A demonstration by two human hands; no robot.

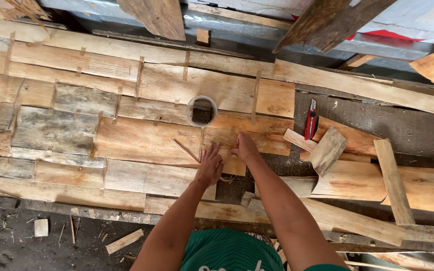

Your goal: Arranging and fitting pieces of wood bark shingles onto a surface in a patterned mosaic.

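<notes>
At the bottom of the view, a person in a green shirt is reaching both arms up over a patchwork of thin wood sheets. The left hand is lying flat on the wood with its fingers spread out. The right hand is sitting just beside it, fingers curled down and pressing on a small wood piece at the edge of the sheets. It may be pinching that piece, but the fingertips are hidden, so I cannot tell for sure. The small piece is lying right under and between the two hands, touching the bigger sheets around it.

Just above the hands, a thin wood sliver is lying slanted on the sheets. A bit farther up, a round white tape roll is resting on the wood. Off to the right, loose wood scraps are piling up on a dark table, and a red cutter knife is lying near them. Farthest away, long rough planks are leaning across the top.
</notes>
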